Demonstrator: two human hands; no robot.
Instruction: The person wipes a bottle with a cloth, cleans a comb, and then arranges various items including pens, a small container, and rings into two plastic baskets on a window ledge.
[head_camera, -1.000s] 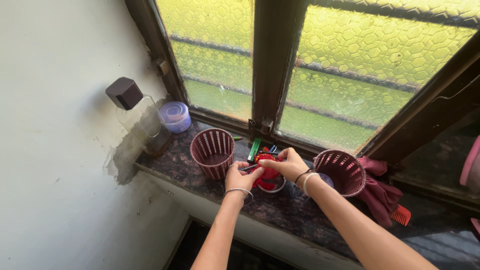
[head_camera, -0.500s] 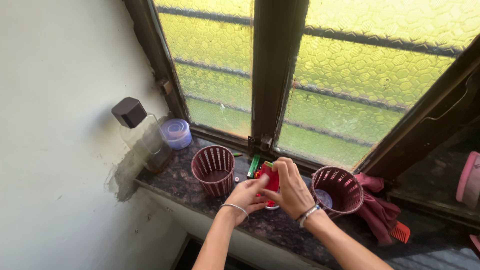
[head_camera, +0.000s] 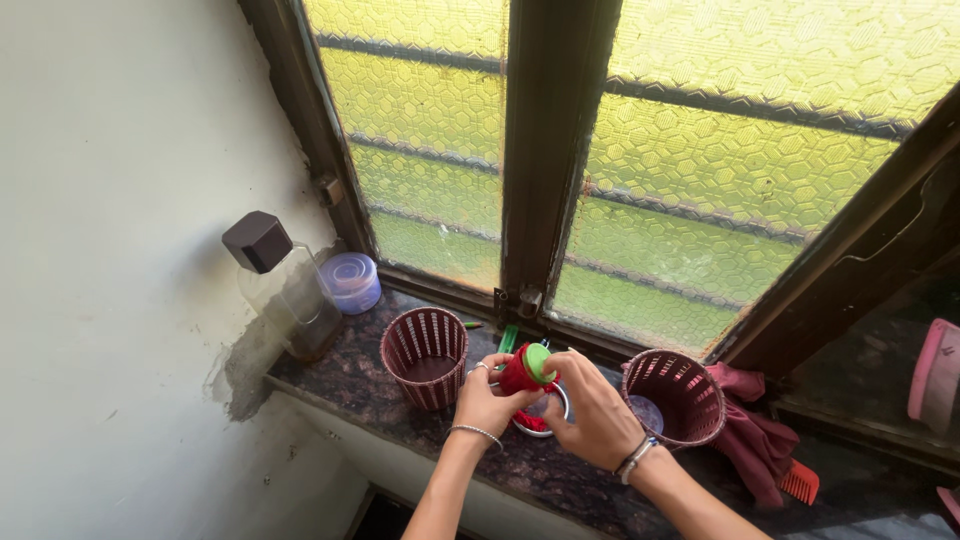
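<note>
Left hand (head_camera: 487, 402) grasps a small red plastic bottle with a green cap (head_camera: 526, 367), tilted, just above a small steel bowl (head_camera: 556, 412) on the dark stone window sill (head_camera: 400, 420). Right hand (head_camera: 592, 410) curls beside the bottle, fingertips at the cap (grip cannot be told). Left of the hands: maroon slotted plastic basket (head_camera: 425, 357); right: a second maroon basket (head_camera: 682, 396), then maroon cloth (head_camera: 760, 440) and an orange comb (head_camera: 800, 482). Sill edge runs just under the wrists. Far left: clear square bottle with brown cap (head_camera: 285, 285), lilac round tub (head_camera: 351, 282).
</note>
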